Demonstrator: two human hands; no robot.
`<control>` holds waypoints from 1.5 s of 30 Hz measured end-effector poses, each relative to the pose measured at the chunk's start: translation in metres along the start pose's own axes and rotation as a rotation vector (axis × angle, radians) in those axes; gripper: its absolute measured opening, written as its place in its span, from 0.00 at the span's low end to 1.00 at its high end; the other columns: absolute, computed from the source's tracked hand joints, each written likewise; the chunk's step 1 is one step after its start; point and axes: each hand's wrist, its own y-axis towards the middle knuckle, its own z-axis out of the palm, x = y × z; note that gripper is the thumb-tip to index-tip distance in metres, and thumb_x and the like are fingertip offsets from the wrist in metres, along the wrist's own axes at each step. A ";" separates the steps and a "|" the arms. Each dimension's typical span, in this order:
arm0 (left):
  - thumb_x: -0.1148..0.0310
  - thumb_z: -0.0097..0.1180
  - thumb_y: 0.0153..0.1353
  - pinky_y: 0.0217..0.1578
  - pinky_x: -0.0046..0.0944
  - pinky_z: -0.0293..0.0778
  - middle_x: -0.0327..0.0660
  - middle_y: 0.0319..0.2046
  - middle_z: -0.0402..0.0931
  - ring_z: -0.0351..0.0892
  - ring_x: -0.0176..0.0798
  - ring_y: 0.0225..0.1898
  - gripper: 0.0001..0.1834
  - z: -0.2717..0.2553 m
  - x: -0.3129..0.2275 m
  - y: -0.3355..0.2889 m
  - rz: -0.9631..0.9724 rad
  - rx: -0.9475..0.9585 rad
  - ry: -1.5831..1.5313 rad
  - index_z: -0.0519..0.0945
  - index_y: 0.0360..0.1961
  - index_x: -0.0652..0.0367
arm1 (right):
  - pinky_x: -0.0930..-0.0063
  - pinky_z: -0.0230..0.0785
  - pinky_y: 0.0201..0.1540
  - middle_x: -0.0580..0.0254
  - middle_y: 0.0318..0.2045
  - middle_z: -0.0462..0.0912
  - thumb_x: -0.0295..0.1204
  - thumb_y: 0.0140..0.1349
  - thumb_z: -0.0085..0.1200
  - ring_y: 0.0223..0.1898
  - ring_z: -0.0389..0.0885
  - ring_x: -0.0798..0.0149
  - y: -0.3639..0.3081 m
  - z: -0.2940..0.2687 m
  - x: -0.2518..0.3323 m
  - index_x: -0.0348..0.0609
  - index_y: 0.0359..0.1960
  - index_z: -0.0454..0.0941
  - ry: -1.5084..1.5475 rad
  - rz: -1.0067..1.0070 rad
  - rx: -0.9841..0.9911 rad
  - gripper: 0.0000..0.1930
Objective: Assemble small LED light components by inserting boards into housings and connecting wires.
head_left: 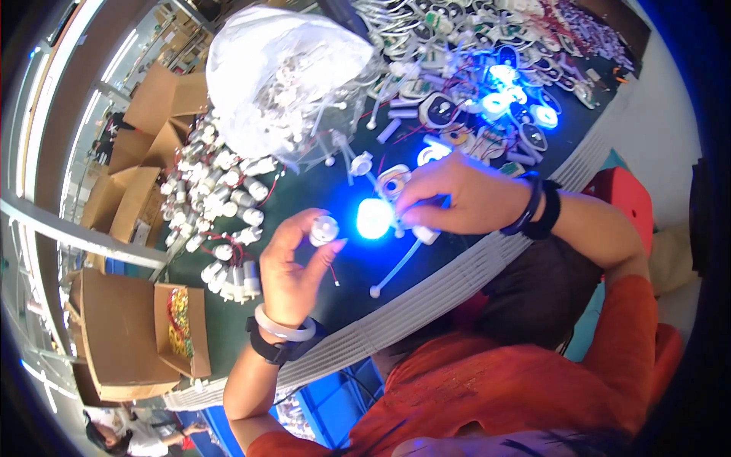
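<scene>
Between the thumb and fingers of my left hand (292,263) is a small white-capped motor (325,230), its round white end facing up. A thin red wire hangs just below it. My right hand (461,196) is closed in a pinch right beside a bright blue glowing light (375,218). The glare and my fingers hide what the pinch holds. Beneath that hand, a thin white tube (396,268) with a small ball end lies on the dark green table (304,196). A white plastic fitting (361,162) lies beyond the light.
Many similar motors (221,190) are heaped at the left. A clear plastic bag (285,84) of small parts stands behind. White housings and circuit boards (449,114), some lit blue, crowd the far right. Cardboard boxes (126,327) line the left side; a ridged pale edge (426,293) borders the table.
</scene>
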 end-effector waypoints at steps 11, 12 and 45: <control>0.77 0.68 0.45 0.39 0.35 0.72 0.42 0.36 0.77 0.76 0.40 0.37 0.25 0.048 -0.021 0.023 0.193 0.055 0.070 0.80 0.48 0.57 | 0.64 0.61 0.32 0.67 0.24 0.74 0.34 0.56 0.58 0.26 0.72 0.59 -0.013 0.003 0.001 0.49 0.32 0.77 -0.517 -0.166 -0.168 0.06; 0.77 0.68 0.45 0.39 0.35 0.72 0.42 0.36 0.77 0.76 0.40 0.37 0.25 0.049 -0.022 0.023 0.194 0.057 0.069 0.80 0.48 0.57 | 0.64 0.61 0.33 0.68 0.25 0.74 0.35 0.57 0.57 0.27 0.72 0.59 -0.015 0.003 0.000 0.50 0.32 0.76 -0.565 -0.153 -0.154 0.06; 0.67 0.67 0.48 0.32 0.41 0.72 0.46 0.32 0.76 0.76 0.46 0.32 0.24 0.058 -0.030 0.008 0.215 0.172 0.163 0.79 0.47 0.61 | 0.64 0.69 0.29 0.64 0.24 0.76 0.32 0.45 0.58 0.27 0.78 0.58 -0.017 -0.004 0.014 0.49 0.25 0.78 -0.648 -0.231 0.142 0.05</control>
